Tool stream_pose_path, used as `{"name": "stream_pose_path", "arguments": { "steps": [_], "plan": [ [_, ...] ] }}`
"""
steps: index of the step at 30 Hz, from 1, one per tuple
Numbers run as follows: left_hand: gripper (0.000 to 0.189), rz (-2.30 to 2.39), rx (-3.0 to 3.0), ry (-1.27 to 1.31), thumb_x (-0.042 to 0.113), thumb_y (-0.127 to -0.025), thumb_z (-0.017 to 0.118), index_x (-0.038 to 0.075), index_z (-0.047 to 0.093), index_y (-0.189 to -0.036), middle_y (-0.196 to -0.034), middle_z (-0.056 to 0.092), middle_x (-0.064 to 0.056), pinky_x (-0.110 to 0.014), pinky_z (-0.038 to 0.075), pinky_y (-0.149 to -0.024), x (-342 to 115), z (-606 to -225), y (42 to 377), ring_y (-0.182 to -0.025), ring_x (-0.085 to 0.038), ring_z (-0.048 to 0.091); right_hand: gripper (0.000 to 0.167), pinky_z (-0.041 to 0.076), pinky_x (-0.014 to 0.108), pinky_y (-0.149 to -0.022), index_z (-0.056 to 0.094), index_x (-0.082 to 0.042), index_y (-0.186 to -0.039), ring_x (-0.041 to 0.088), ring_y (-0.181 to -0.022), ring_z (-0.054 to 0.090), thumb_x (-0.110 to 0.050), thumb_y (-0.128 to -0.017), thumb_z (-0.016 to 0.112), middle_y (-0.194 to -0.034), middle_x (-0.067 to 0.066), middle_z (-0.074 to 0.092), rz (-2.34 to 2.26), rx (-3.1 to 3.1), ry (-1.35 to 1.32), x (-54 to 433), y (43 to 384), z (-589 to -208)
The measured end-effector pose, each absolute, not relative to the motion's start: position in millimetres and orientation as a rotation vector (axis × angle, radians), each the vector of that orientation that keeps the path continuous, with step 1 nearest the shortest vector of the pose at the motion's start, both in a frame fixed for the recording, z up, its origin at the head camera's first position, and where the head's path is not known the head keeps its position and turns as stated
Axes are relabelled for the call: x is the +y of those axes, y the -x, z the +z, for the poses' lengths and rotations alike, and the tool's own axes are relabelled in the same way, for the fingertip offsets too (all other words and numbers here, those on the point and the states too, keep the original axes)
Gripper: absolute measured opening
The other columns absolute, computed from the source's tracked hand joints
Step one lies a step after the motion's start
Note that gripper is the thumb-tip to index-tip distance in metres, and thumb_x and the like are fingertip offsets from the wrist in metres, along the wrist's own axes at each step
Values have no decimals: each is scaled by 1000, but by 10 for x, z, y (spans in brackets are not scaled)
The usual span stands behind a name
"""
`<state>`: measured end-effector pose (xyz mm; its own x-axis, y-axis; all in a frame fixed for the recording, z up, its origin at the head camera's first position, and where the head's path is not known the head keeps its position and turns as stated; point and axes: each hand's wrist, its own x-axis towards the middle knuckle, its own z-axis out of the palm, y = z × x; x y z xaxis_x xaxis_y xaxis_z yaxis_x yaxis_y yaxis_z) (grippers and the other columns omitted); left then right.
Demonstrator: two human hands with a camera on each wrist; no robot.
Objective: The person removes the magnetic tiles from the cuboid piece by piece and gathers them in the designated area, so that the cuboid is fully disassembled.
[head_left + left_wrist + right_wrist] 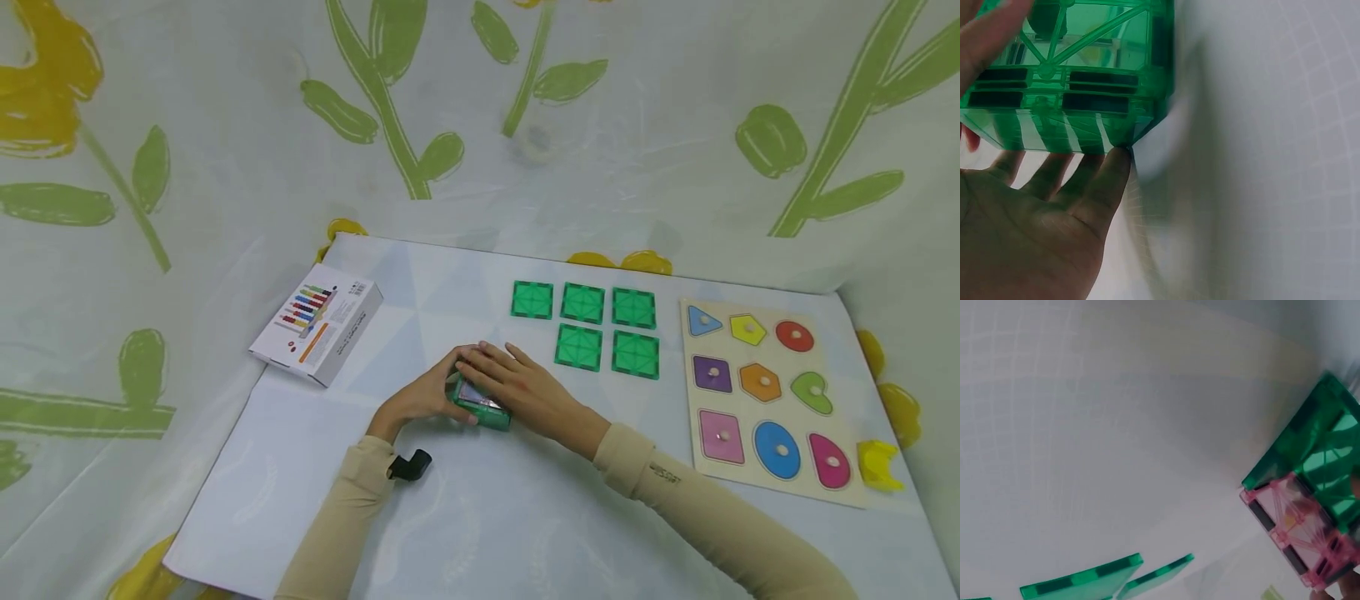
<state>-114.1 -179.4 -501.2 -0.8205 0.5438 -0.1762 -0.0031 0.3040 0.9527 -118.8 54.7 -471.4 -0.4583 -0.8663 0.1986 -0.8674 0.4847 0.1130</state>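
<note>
Both hands are together on a small box-like build of translucent magnetic tiles point(491, 416) near the middle of the table. My left hand point(423, 395) grips its left side, with the thumb on the near side. In the left wrist view, several fingers lie along a face of the green tiles point(1094, 87). My right hand point(534, 398) holds the build from the right and far side, its fingers over the top. A pink tile point(1291, 519) shows against a green tile point(1300, 434) in the right wrist view, with fingertips at its edge. The hands hide part of the build.
Several loose green square tiles point(579, 347) lie flat beyond my right hand. On the right is a wooden shape puzzle board point(780, 433) with a yellow object point(879, 465) beside it. A white box point(315, 325) with a bead-counter picture stands at the left edge.
</note>
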Motion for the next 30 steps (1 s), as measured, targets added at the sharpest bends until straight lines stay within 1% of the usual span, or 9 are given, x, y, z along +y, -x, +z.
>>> {"name": "stream_pose_path", "arguments": {
  "steps": [3,7,14,22,26,30],
  "plan": [
    [112,1543,2096,-503,10,-73,89,18,18,-159,-167,23,-8,-61,21,-125,-1798,-5014,1136,-157,-35,17,73,35,47,-122,35,-17,-157,22,-152,34,-13,-94,70,-165,3,33,3,-2515,-1516,529,1185,-4727],
    [110,1552,2093,-505,10,-73,89,17,19,-158,-167,24,-8,-62,20,-125,-1801,-5020,1137,-157,-34,17,73,36,48,-122,35,-17,-157,23,-152,35,-13,-93,71,-165,3,33,9,-2517,-1516,523,1185,-4737],
    [110,1549,2096,-503,7,-73,88,15,19,-158,-167,24,-9,-61,21,-125,-1809,-5021,1132,-156,-34,19,80,36,51,-121,28,-19,-160,23,-154,30,-14,-93,72,-168,3,26,-31,-2542,-1520,517,1190,-4766],
    [111,1571,2104,-526,8,-72,89,18,19,-159,-167,24,-9,-61,19,-125,-1814,-5032,1122,-156,-34,20,83,37,52,-120,28,-17,-160,24,-155,29,-17,-91,74,-168,3,26,-82,-2520,-1522,506,1215,-4794],
    [112,1583,2099,-521,7,-72,89,18,20,-159,-167,25,-8,-61,20,-125,-1823,-5047,1123,-156,-34,19,82,38,52,-119,29,-18,-159,23,-154,30,-19,-91,74,-167,3,27,-89,-2516,-1532,495,1232,-4793],
    [111,1594,2089,-528,6,-72,89,18,21,-158,-166,26,-8,-61,21,-125,-1823,-5055,1128,-155,-33,21,76,37,52,-119,31,-19,-159,23,-154,31,-17,-94,71,-167,2,29,-52,-2528,-1539,496,1239,-4795]
  ]
}}
